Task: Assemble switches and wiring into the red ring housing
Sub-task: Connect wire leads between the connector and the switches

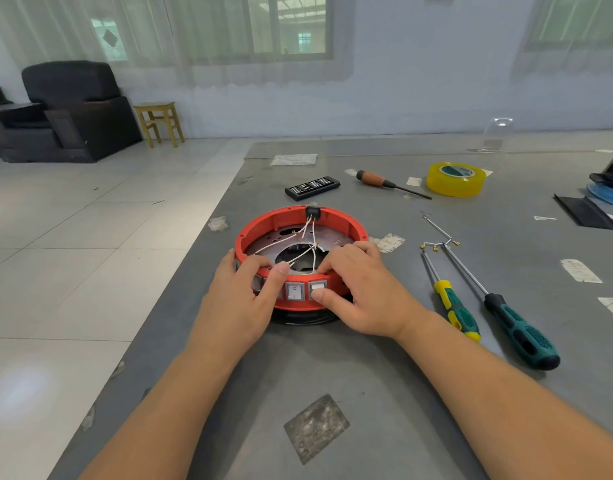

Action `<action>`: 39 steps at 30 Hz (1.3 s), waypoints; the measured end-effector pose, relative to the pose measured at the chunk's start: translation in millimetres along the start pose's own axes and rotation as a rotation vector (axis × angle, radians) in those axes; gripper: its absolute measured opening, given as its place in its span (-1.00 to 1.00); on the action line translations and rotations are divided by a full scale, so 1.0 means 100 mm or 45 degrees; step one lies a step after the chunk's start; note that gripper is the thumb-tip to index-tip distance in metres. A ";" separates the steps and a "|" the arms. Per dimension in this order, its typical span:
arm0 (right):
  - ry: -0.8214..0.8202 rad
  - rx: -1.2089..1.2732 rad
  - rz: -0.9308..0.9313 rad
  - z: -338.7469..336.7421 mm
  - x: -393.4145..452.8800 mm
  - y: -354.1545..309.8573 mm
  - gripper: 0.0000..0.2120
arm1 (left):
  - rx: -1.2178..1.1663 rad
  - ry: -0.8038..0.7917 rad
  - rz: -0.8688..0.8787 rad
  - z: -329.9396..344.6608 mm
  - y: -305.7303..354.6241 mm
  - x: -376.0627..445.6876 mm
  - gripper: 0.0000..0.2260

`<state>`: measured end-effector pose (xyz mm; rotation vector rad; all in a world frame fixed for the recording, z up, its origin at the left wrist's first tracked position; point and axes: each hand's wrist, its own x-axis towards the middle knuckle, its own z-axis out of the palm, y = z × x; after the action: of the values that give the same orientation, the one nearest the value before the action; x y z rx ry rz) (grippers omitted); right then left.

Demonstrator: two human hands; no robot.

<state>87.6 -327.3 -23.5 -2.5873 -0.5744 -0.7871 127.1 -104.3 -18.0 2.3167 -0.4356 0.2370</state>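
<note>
The red ring housing (336, 221) sits on the grey table (367, 375) before me. White wires (291, 239) run across its inside from a black socket (312, 212) on the far wall. Grey rocker switches (294, 292) sit in its near wall. My left hand (242, 299) grips the near-left rim, thumb over the top edge, fingers inside. My right hand (360, 292) grips the near-right rim, its thumb pressing on the rightmost switch (318, 290) and its fingers curled inside the ring.
Two green-handled screwdrivers (519, 330) and a loose wire harness (440, 242) lie to the right. Behind the ring are a black bit case (312, 187), a wooden-handled screwdriver (384, 181) and a yellow tape roll (455, 179). The table's left edge runs close by.
</note>
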 end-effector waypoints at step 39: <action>0.005 0.054 1.119 -1.07 -0.28 1.75 -0.83 | 0.058 -0.031 0.630 0.64 1.19 0.12 -0.74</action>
<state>103.7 -532.1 2.6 -2.4168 0.5318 -0.4520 95.7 -230.9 17.9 2.2231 -1.0231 0.4598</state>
